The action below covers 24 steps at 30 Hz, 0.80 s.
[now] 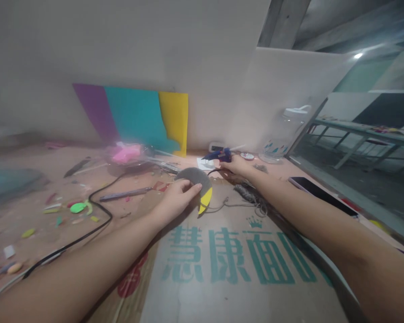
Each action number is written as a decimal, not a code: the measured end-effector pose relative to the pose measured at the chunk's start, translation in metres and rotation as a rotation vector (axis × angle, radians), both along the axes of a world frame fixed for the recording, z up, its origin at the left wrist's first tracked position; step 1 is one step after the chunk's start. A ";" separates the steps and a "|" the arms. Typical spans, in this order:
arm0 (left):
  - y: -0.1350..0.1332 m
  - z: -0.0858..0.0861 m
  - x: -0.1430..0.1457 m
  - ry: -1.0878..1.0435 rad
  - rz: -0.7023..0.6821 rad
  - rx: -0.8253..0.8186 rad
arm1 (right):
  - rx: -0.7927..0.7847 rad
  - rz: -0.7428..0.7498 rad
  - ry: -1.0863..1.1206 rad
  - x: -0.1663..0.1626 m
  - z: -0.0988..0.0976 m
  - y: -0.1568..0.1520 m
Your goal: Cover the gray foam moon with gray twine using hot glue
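My left hand (177, 197) rests on a grey rounded foam piece (195, 176) with a yellow part (205, 199) at its lower edge; the fingers pinch its rim. The piece lies on a flattened cardboard box (222, 264) with green printed characters. My right hand (234, 165) reaches farther back and grips a blue glue gun (218, 155) by its handle. The gun's black cord (101, 211) runs left across the table.
Purple, teal and yellow foam sheets (138, 116) lean on the back wall. A clear jar (284, 134) stands at the back right, a dark phone (318, 192) beside my right forearm. A tangle of grey string (247, 195), foam scraps (77, 207) and a pink bundle (126, 154) litter the table.
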<state>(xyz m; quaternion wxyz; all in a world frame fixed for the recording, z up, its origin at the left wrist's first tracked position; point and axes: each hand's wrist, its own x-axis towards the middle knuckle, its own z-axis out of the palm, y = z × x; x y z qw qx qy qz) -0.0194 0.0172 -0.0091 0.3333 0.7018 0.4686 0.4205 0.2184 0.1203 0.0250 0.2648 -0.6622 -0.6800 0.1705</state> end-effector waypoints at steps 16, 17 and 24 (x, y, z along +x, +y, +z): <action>-0.002 0.002 0.000 -0.075 0.011 -0.040 | 0.164 0.303 0.323 -0.001 0.026 -0.121; -0.001 0.003 0.000 -0.078 0.013 -0.038 | 0.168 0.318 0.301 -0.001 0.024 -0.129; -0.002 0.006 0.000 -0.018 0.041 -0.037 | 0.137 0.285 0.140 -0.003 0.002 -0.152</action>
